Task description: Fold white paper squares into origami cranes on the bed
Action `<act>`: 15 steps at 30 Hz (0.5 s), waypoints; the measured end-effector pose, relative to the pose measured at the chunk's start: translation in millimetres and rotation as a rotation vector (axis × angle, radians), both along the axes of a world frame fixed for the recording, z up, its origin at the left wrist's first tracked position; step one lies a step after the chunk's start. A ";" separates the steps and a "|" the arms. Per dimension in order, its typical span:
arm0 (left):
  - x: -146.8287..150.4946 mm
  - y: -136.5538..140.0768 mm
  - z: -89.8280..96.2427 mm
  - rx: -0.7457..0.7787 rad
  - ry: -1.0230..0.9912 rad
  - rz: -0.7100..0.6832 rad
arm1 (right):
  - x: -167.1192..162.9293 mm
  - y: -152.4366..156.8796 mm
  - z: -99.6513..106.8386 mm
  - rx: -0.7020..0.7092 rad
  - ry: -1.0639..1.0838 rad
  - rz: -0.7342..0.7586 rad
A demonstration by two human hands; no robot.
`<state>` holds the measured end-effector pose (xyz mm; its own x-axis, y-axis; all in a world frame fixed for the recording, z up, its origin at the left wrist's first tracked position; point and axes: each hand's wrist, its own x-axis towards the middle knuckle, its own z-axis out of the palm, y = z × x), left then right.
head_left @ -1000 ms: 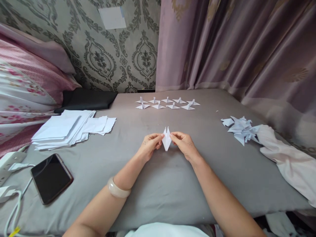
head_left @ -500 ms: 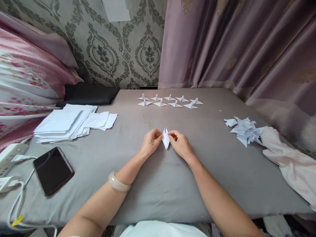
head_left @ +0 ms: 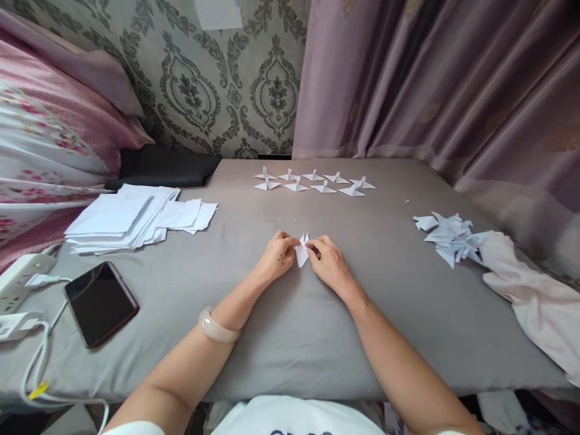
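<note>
Between my two hands is a small white folded paper crane (head_left: 302, 255), partly formed, with two narrow points facing away from me and a broader tip toward me. My left hand (head_left: 278, 254) pinches its left side between thumb and fingers. On its right side, the fingers of my right hand (head_left: 330, 260) are closed on the paper and cover part of it. Farther back on the table stand two rows of finished white paper cranes (head_left: 296, 185), wings spread.
Stacked white paper sheets (head_left: 113, 215) and smaller squares (head_left: 193, 214) lie at left, before a black case (head_left: 167, 168). A phone (head_left: 101, 304) and a power strip (head_left: 20, 275) are nearer. At right are piled folded papers (head_left: 453, 237) and a pale cloth (head_left: 521, 284).
My right fingers have moved inward over the folded paper and cover more of it. The paper's near tip has turned slightly left. The camera view has shifted a little.
</note>
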<state>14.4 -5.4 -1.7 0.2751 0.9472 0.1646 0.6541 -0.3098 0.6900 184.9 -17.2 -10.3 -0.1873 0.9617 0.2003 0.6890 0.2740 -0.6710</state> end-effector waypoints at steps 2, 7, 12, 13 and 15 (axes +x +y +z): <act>-4.1 0.5 0.8 -0.015 0.002 -0.038 | 2.1 -2.0 2.6 -0.003 -0.007 0.038; -10.8 3.8 1.1 -0.049 -0.027 -0.148 | 5.1 -8.5 12.3 -0.014 -0.052 0.112; -12.5 7.5 -2.9 -0.044 -0.055 -0.155 | 3.7 -10.6 17.2 -0.030 -0.070 0.109; -12.3 7.9 -3.2 -0.042 -0.059 -0.151 | 3.5 -10.2 17.4 -0.037 -0.063 0.101; -11.2 8.5 -2.6 -0.038 -0.067 -0.139 | 3.2 -8.8 17.2 -0.050 -0.038 0.079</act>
<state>3.2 3.1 -4.3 0.3931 0.9069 0.1519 0.5588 -0.3668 0.7438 188.1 -26.0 6.9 -0.2692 0.9523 0.1440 0.6922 0.2953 -0.6585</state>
